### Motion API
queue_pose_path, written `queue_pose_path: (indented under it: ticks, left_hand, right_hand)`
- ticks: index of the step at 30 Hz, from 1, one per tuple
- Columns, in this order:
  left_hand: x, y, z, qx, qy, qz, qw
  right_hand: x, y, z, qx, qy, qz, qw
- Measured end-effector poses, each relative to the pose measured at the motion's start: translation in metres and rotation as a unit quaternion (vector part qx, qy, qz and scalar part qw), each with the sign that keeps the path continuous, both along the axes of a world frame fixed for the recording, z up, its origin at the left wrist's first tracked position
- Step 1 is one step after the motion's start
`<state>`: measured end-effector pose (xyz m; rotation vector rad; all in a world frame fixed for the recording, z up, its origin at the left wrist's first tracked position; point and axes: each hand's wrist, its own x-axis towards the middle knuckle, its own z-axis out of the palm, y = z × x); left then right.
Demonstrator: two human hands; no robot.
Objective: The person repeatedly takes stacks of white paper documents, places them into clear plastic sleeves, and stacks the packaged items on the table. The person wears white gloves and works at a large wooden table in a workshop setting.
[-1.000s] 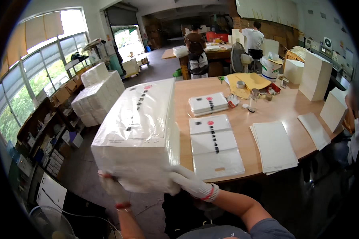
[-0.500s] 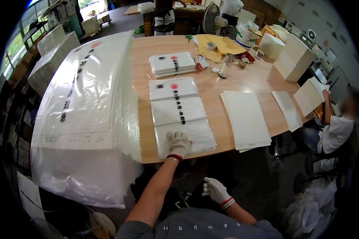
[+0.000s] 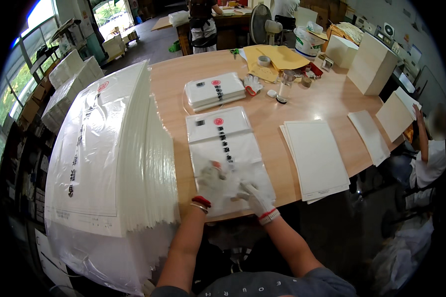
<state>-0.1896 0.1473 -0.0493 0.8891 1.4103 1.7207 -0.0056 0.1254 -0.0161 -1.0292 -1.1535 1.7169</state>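
Both gloved hands are down on the clear plastic bag [image 3: 228, 151] at the near edge of the wooden table [image 3: 327, 101]; the left hand [image 3: 210, 180] lies flat with fingers spread on the bag's lower part, the right hand [image 3: 250, 193] just beside it at 4 o'clock, fingers bent against the film, and whether it pinches the plastic I cannot tell; the bag's long axis runs 12 to 6 o'clock, printed red mark at the far end, its near end at the hands, close to the table edge; it looks flat, glossy, see-through, with a column of dark print down the middle.

At 9 o'clock, just beside the bag, a tall stack of white sheets in plastic wrap [image 3: 109, 158] overhangs the table edge and closes off that side; at 3 o'clock bare wood lies between the bag and a pile of white paper sheets [image 3: 317, 158], so there is open room there; at 12 o'clock, a short way off, sits a stack of folded bags [image 3: 214, 91]; farther round at 2 o'clock lies a narrower sheet pile [image 3: 369, 136]; a yellow envelope [image 3: 277, 57] and a roll of tape [image 3: 264, 61] sit at the far side.
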Motion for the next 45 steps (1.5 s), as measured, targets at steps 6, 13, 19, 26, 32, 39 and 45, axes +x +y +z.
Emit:
queue_pose_path:
  ticks: [6, 13, 19, 26, 32, 39, 45]
  left_hand:
    - [0.009, 0.015, 0.071, -0.14, -0.014, -0.099, 0.985]
    - [0.053, -0.008, 0.165, -0.106, 0.125, -0.243, 0.956]
    - [0.059, -0.042, 0.169, -0.127, 0.305, -0.245, 0.912]
    - [0.066, -0.092, 0.167, 0.078, 0.6, -0.039, 0.795]
    - [0.083, -0.137, 0.166, 0.117, 0.536, 0.041, 0.835]
    - [0.168, -0.149, 0.138, -0.105, 0.223, -0.422, 0.873]
    - [0.204, -0.121, 0.047, -0.265, -0.501, -0.354, 0.744]
  right_hand:
    - [0.05, -0.02, 0.049, 0.384, -0.333, -0.177, 0.843]
    - [-0.03, 0.03, 0.027, 0.345, -0.438, 0.033, 0.83]
    - [-0.013, -0.016, 0.006, 0.461, -0.316, 0.079, 0.825]
    - [0.159, -0.026, 0.019, 0.48, -0.513, -0.075, 0.708]
    - [0.232, 0.014, 0.014, 0.403, -0.556, -0.017, 0.727]
    - [0.232, 0.012, 0.032, 0.438, -0.596, -0.041, 0.672]
    - [0.184, -0.098, 0.1, 0.652, -0.344, 0.056, 0.673]
